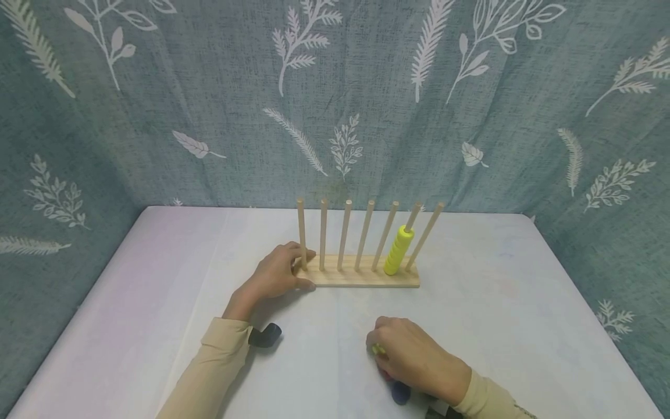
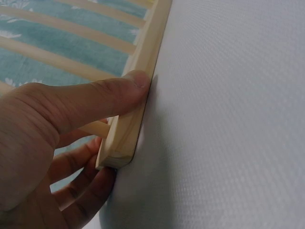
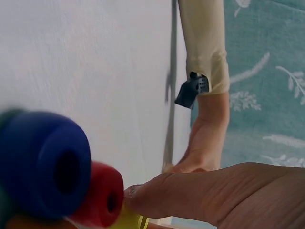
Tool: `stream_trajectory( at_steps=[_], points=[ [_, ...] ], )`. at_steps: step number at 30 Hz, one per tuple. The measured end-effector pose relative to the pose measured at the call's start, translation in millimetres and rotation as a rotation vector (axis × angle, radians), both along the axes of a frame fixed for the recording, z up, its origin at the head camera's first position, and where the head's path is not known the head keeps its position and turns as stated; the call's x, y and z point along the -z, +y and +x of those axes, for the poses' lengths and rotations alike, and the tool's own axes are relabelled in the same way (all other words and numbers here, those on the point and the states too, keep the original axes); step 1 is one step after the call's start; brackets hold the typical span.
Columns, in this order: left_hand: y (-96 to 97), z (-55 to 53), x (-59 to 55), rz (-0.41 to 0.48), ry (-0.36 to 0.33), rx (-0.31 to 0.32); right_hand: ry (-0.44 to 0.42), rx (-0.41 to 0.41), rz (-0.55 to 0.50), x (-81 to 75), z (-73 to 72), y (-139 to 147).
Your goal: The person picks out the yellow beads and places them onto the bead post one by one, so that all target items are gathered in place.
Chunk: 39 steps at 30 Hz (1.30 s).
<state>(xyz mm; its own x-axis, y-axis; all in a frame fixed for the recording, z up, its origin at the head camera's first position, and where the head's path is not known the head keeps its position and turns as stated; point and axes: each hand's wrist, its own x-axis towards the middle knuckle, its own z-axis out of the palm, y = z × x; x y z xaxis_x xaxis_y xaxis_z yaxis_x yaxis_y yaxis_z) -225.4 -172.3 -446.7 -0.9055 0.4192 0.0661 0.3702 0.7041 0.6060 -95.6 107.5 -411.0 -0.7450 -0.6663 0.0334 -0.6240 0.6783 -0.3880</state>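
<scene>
A wooden peg rack point(image 1: 366, 279) with several upright dowels stands on the table. Yellow beads point(image 1: 399, 250) are stacked on its second dowel from the right; the other dowels are bare. My left hand point(image 1: 277, 270) grips the rack's left end, its thumb point(image 2: 109, 95) along the near edge and the fingers behind. Nearer the front, my right hand point(image 1: 410, 355) holds coloured beads above or on the table. In the right wrist view a blue bead point(image 3: 28, 162), a red bead point(image 3: 101, 195) and a yellow bead point(image 3: 129, 219) show beside the thumb. The right fingers are mostly hidden.
The white-covered table point(image 1: 497, 314) spreads around the rack. Behind it and at both sides hangs a blue-green leaf-patterned cloth point(image 1: 225, 105). A dark wrist camera point(image 1: 266, 336) sits on the left sleeve.
</scene>
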Motion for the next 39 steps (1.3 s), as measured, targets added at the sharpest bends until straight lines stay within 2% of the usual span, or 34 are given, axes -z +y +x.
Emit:
stream_trajectory(
  at_steps=[14,23,32,39],
  points=[
    [0.3,-3.3,0.0,-0.009,0.004,0.006,0.052,0.035,0.002,-14.7,-3.7,15],
    [0.7,-2.8,2.4,-0.003,-0.003,0.007,0.131,0.055,0.022,-33.1,-7.4,28],
    [0.2,-2.3,2.1,0.005,0.026,0.007,0.136,0.1,0.024,-51.4,-11.2,38],
    [1.0,-2.1,3.3,0.009,0.014,0.011,0.145,0.121,0.035,-59.0,-12.1,43]
  ],
)
